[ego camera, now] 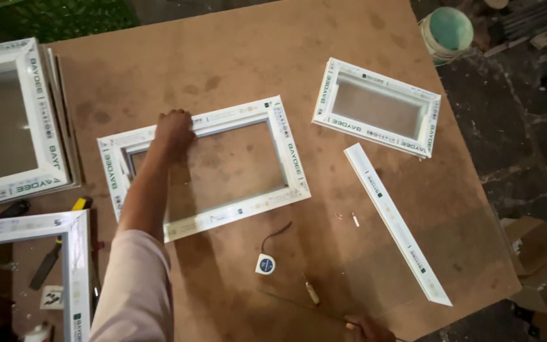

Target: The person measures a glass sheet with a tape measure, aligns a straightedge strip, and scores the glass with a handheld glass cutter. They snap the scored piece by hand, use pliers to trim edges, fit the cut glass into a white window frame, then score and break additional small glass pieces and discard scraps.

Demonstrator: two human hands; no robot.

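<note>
At the far left of the brown surface lies a stack of white window frames, and below it a further white frame reaches the near edge, with a dark-handled tool beside it. Next, the left hand rests on the top rail of the central white frame, which lies flat near the middle of the surface; its fingers are curled down over the rail's inner edge, pressing or gripping it, though whether they close fully around the profile cannot be told. The step in hand appears to be steadying or seating this frame. Below the frame lie a small round tape measure with a dark cord, and a short light-handled tool. At the near edge the right hand is only partly in view, its fingers seemingly closed on a thin rod-like object that cannot be identified. Further right lies a loose white profile strip, set diagonally and apart from the central frame, and beyond it a smaller white frame. A next move would probably call for holding the central frame square under the left hand. A green-lidded bucket stands off the surface's far right corner.
</note>
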